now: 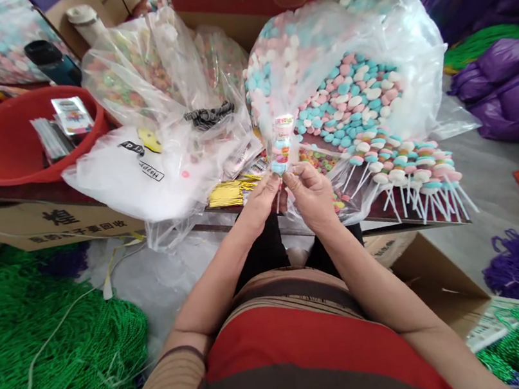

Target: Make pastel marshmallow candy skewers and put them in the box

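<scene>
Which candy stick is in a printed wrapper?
The wrapped candy stick held between the left hand and right hand; the piled candy sticks on the right look bare.

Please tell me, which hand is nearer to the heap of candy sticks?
Right. The right hand is to the left of the heap; the left hand is farther left, beyond the right hand. Neither touches it.

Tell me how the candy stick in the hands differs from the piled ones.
The held candy stick has a printed wrapper; the piled candy sticks look bare. The held one is between left hand and right hand; the piled ones lie heaped together. Both carry pastel sweets.
</scene>
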Demonstrator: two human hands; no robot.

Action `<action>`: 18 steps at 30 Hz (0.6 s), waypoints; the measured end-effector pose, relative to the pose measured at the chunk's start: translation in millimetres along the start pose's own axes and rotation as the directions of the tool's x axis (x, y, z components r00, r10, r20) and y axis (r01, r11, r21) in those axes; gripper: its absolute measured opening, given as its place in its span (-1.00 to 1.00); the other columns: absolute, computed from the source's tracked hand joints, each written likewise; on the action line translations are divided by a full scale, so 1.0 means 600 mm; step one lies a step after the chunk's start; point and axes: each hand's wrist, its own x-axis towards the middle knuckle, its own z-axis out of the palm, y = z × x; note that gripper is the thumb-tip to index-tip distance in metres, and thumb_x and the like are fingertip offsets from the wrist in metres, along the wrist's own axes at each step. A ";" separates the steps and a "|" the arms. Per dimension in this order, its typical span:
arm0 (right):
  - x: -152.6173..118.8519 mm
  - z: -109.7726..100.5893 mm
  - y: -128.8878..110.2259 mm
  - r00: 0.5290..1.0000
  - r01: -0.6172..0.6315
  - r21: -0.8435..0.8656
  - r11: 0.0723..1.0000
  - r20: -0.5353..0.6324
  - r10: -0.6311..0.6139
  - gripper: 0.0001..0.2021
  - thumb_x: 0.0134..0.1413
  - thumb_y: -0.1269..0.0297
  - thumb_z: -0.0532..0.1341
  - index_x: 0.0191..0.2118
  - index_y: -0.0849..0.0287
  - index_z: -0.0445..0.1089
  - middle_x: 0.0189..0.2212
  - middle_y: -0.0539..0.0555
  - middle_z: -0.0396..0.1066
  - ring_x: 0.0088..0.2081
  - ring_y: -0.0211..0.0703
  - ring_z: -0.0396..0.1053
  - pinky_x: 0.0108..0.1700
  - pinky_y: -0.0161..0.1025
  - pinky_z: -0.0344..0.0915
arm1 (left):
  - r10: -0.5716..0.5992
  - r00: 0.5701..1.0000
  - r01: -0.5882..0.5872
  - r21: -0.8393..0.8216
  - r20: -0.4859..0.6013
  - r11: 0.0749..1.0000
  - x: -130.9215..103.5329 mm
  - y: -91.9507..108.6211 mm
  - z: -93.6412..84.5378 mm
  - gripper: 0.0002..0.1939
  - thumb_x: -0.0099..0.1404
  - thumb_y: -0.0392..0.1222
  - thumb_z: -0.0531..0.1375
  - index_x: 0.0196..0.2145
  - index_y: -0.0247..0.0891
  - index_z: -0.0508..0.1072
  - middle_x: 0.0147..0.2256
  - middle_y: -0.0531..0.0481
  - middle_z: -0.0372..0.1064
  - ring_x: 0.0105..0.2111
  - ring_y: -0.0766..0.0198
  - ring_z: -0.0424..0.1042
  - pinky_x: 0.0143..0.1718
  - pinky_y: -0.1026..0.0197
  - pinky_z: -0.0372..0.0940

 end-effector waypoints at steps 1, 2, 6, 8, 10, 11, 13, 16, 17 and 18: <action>0.001 -0.006 -0.005 0.998 0.054 -0.022 0.998 -0.010 -0.054 -0.73 0.25 -0.03 0.23 -0.30 0.05 0.43 -0.20 0.07 0.53 -0.11 -0.08 0.48 0.04 -0.09 0.39 | 0.040 0.999 -0.039 0.012 -0.011 0.999 0.000 0.005 -0.001 -0.57 0.25 0.22 0.32 -0.35 -0.22 0.43 -0.49 0.11 0.39 -0.46 0.38 0.39 -0.37 0.32 0.32; 0.001 -0.010 -0.012 0.995 0.099 -0.037 0.994 -0.023 -0.100 -0.77 0.25 0.02 0.25 -0.32 0.05 0.44 -0.18 0.08 0.54 -0.09 -0.07 0.49 0.07 -0.07 0.38 | 0.074 0.997 -0.074 0.010 -0.022 0.997 0.000 0.011 -0.001 -0.64 0.23 0.14 0.36 -0.30 -0.22 0.47 -0.38 0.08 0.46 -0.32 0.36 0.46 -0.24 0.32 0.36; 0.003 -0.020 -0.043 0.980 0.192 -0.128 0.973 -0.018 -0.196 -0.81 0.26 0.13 0.24 -0.37 0.04 0.43 -0.19 0.09 0.56 -0.06 -0.05 0.50 0.09 -0.03 0.37 | 0.165 0.986 -0.164 -0.105 0.004 0.981 0.005 0.036 0.009 -0.76 0.20 -0.06 0.39 -0.22 -0.18 0.53 -0.17 0.02 0.54 -0.03 0.27 0.50 0.01 0.26 0.36; 0.001 -0.020 -0.051 0.978 0.201 -0.152 0.968 -0.021 -0.206 -0.82 0.25 0.14 0.25 -0.38 0.04 0.44 -0.21 0.09 0.56 -0.08 -0.04 0.50 0.06 -0.03 0.38 | 0.208 0.978 -0.204 -0.130 0.015 0.970 0.006 0.047 0.013 -0.74 0.19 -0.06 0.41 -0.18 -0.14 0.54 -0.10 0.00 0.54 0.04 0.24 0.49 0.07 0.21 0.35; -0.002 -0.020 -0.054 0.982 0.181 -0.137 0.974 -0.024 -0.186 -0.82 0.22 0.13 0.27 -0.39 0.04 0.44 -0.24 0.08 0.56 -0.12 -0.05 0.49 0.03 -0.04 0.39 | 0.247 0.969 -0.244 -0.107 0.016 0.964 0.000 0.059 0.014 -0.66 0.15 -0.03 0.43 -0.11 -0.09 0.56 -0.04 -0.01 0.54 0.10 0.20 0.47 0.15 0.15 0.32; -0.003 -0.019 -0.053 0.987 0.156 -0.108 0.982 -0.027 -0.160 -0.82 0.20 0.12 0.29 -0.39 0.04 0.45 -0.26 0.07 0.55 -0.13 -0.05 0.48 0.02 -0.05 0.39 | 0.273 0.962 -0.270 -0.074 0.021 0.960 -0.006 0.066 0.013 -0.62 0.16 0.02 0.44 -0.08 -0.06 0.57 -0.01 -0.02 0.54 0.13 0.17 0.46 0.20 0.12 0.29; -0.003 -0.020 -0.050 0.998 0.064 0.010 0.998 -0.030 -0.064 -0.82 0.16 0.09 0.31 -0.39 0.04 0.46 -0.30 0.03 0.53 -0.18 -0.08 0.47 -0.01 -0.08 0.39 | 0.333 0.940 -0.338 0.050 0.079 0.940 -0.024 0.082 0.010 -0.58 0.18 0.18 0.39 -0.08 -0.06 0.61 -0.01 -0.08 0.55 0.19 0.08 0.42 0.27 0.05 0.23; 0.009 -0.027 -0.049 0.991 -0.123 0.243 0.962 -0.029 0.134 -0.80 0.07 0.08 0.35 -0.41 0.06 0.45 -0.39 -0.03 0.48 -0.31 -0.16 0.42 -0.14 -0.16 0.39 | 0.366 0.870 -0.464 0.302 0.330 0.833 -0.057 0.099 0.009 -0.40 0.23 0.45 0.18 -0.24 -0.11 0.70 -0.16 -0.19 0.61 0.24 -0.09 0.35 0.33 -0.06 0.13; 0.015 -0.031 -0.051 0.982 -0.155 0.294 0.943 -0.058 0.179 -0.80 0.04 0.10 0.37 -0.43 0.07 0.45 -0.42 -0.04 0.45 -0.35 -0.19 0.40 -0.18 -0.18 0.38 | 0.367 0.840 -0.512 0.360 0.400 0.780 -0.065 0.099 0.010 -0.34 0.27 0.49 0.09 -0.28 -0.10 0.71 -0.21 -0.20 0.63 0.21 -0.11 0.37 0.35 -0.09 0.06; 0.022 -0.035 -0.056 0.975 -0.158 0.327 0.932 -0.099 0.200 -0.80 0.01 0.12 0.39 -0.45 0.08 0.45 -0.44 -0.05 0.43 -0.37 -0.21 0.38 -0.19 -0.19 0.38 | 0.371 0.823 -0.544 0.407 0.431 0.733 -0.069 0.096 0.013 -0.28 0.32 0.49 -0.01 -0.29 -0.09 0.72 -0.23 -0.20 0.64 0.14 -0.10 0.42 0.37 -0.11 -0.01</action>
